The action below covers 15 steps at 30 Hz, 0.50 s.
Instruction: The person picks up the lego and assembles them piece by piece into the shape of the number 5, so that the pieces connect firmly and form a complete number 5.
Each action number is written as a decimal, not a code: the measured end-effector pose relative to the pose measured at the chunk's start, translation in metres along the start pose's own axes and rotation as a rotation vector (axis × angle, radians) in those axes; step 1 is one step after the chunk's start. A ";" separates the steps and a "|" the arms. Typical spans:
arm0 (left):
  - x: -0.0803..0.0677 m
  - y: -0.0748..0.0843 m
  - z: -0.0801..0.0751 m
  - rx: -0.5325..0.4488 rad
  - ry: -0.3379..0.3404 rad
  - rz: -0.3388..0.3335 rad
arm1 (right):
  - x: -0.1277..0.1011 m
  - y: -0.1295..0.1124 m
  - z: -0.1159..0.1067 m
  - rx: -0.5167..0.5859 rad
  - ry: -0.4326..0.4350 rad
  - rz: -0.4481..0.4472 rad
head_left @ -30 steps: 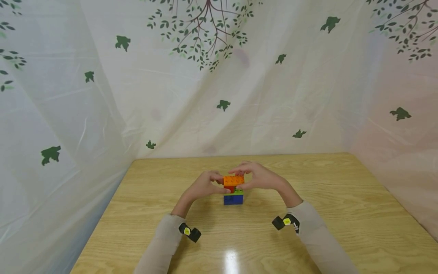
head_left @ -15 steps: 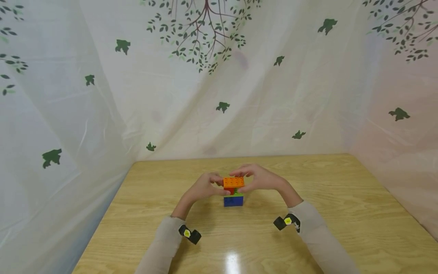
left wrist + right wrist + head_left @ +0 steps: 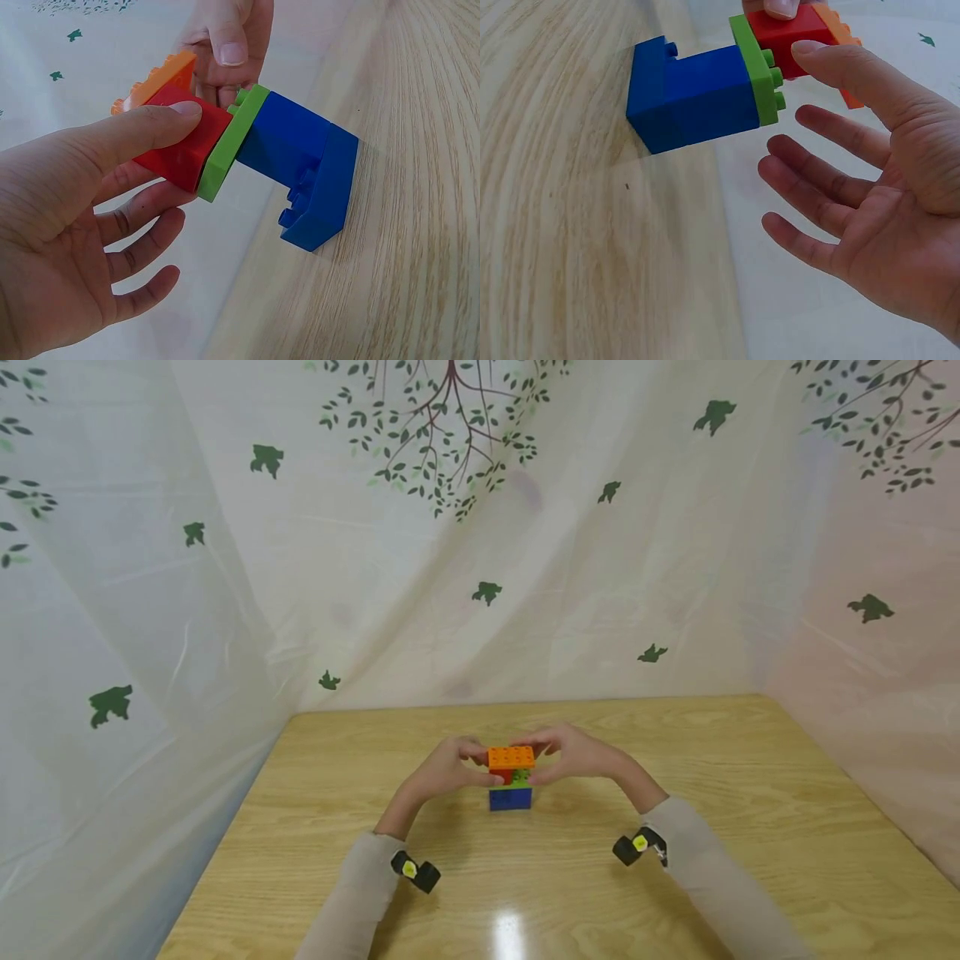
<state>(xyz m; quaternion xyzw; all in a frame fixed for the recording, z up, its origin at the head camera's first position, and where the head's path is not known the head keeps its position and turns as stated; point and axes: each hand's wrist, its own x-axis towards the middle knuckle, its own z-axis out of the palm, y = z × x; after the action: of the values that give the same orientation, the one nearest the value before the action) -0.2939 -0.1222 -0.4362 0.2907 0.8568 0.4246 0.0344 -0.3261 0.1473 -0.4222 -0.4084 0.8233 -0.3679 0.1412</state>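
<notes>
both hands sit at the middle of the pale wooden table [image 3: 720, 827], one on each side of a small stack of plastic toy bricks. left hand [image 3: 444, 770] has its thumb laid flat against the side of the red square brick [image 3: 182, 142] while the other fingers hang loosely spread below, holding nothing. right hand [image 3: 576, 754] sets its thumb tip on the opposite side of that red brick, and its remaining fingers are open and apart, clear of the stack; so the red brick is pinched lightly between the two thumbs.

behind the table hangs a white translucent curtain printed with green leaves and brown branches [image 3: 465, 543], which wraps round both sides.

the stack stands upright on the table. from the bottom: a blue stepped brick [image 3: 300, 169] rests on the wood, a thin green flat plate [image 3: 232, 142] lies on it, then the red brick, and a wide orange studded plate [image 3: 512, 757] caps the top, overhanging the red one.

small black wrist-worn cameras with yellow dots [image 3: 416, 870] show at both beige sleeves.
</notes>
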 end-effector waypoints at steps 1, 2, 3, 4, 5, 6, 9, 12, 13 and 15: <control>0.000 0.000 0.000 0.001 0.000 0.001 | -0.001 0.002 0.001 0.001 0.002 0.006; 0.000 0.000 0.000 -0.001 -0.002 -0.004 | -0.001 0.004 0.002 0.004 0.002 0.012; 0.000 0.000 0.000 -0.004 -0.002 -0.013 | -0.002 0.005 0.003 0.005 0.002 0.016; 0.000 0.000 0.001 -0.007 -0.002 -0.022 | -0.003 0.007 0.004 0.015 0.003 0.025; -0.001 0.001 0.001 -0.009 -0.003 -0.028 | -0.004 0.008 0.004 0.024 0.003 0.035; -0.001 0.001 0.001 -0.010 -0.001 -0.035 | -0.005 0.010 0.005 0.034 0.003 0.049; -0.001 0.002 0.001 -0.013 0.001 -0.049 | -0.007 0.013 0.008 0.067 -0.005 0.072; -0.001 0.003 0.001 -0.017 0.005 -0.051 | -0.008 0.017 0.012 0.088 -0.011 0.077; -0.001 0.003 0.001 -0.021 0.006 -0.049 | -0.008 0.019 0.013 0.096 -0.016 0.067; -0.001 0.003 0.001 -0.023 0.009 -0.044 | -0.008 0.024 0.016 0.112 -0.022 0.044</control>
<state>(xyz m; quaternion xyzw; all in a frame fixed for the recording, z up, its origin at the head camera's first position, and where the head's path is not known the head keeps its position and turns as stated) -0.2913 -0.1208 -0.4346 0.2695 0.8581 0.4350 0.0430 -0.3264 0.1551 -0.4509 -0.3858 0.8087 -0.4055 0.1809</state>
